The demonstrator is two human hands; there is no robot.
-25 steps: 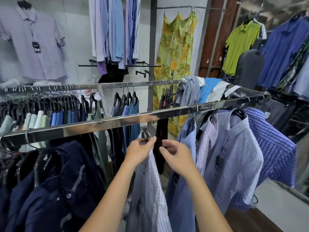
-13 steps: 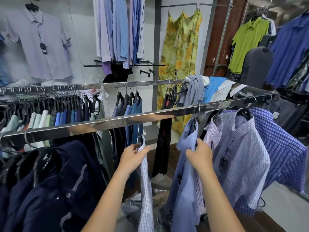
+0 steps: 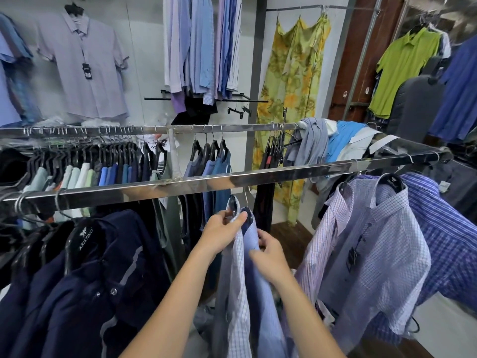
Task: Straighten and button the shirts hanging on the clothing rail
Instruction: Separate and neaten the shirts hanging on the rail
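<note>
Hanging from the middle of the steel rail, a checked shirt and a plain blue shirt sit side by side. The left hand pinches the collars just below the hanger hooks. The right hand curls its fingers round the blue shirt's front edge. A black hanger at the left reads "ARISTINO"; the black tags on other shirts are too small to read.

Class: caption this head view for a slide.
Under the rail, left hand pinches two shirts' hangers; right hand grips the blue shirt.
</note>
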